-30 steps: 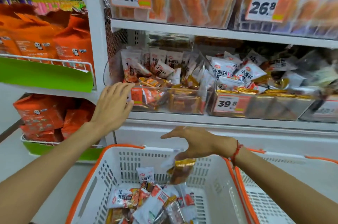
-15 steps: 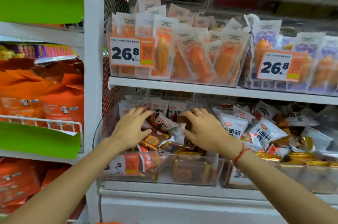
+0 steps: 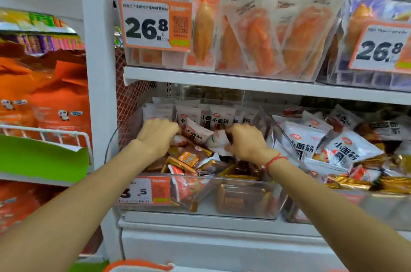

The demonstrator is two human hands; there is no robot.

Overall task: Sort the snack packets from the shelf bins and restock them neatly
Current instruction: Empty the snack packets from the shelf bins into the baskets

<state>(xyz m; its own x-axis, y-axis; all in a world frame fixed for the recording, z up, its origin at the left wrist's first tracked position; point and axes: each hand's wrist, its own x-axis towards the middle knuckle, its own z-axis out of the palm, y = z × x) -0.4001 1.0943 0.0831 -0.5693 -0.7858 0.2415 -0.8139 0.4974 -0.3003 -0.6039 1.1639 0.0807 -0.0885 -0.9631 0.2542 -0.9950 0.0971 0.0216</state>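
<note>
We have both hands down in the clear bin (image 3: 222,196) on the lower shelf, left of centre. Our left hand (image 3: 156,136) is curled into the pile at the left side of the bin, fingers tucked under among white packets (image 3: 219,119); it looks closed on packets but which one we cannot tell. Our right hand (image 3: 245,141) is curled too, pinching a white packet (image 3: 216,141) near the middle of the bin, red bracelet (image 3: 274,159) on the wrist.

Task things: the white packets stand in a rough row at the far side of this bin, while the near half is a loose jumble of brown and gold packets (image 3: 189,158), some tipped against the front wall. A price tag (image 3: 144,190) sits on the bin front, left.

Progress, as a judgement: early to middle. The far row looks partly ordered, the near heap is still mixed and unsorted. The neighbouring bin (image 3: 355,200) to the right is also a mixed heap of white and gold packets, untouched for now. The upper shelf's orange pouches (image 3: 255,38) stand upright and look fine. An orange basket rim (image 3: 138,266) shows at the bottom edge; its contents are out of view. Left to do: separate kinds, line them up, repeat on the right bin.
</note>
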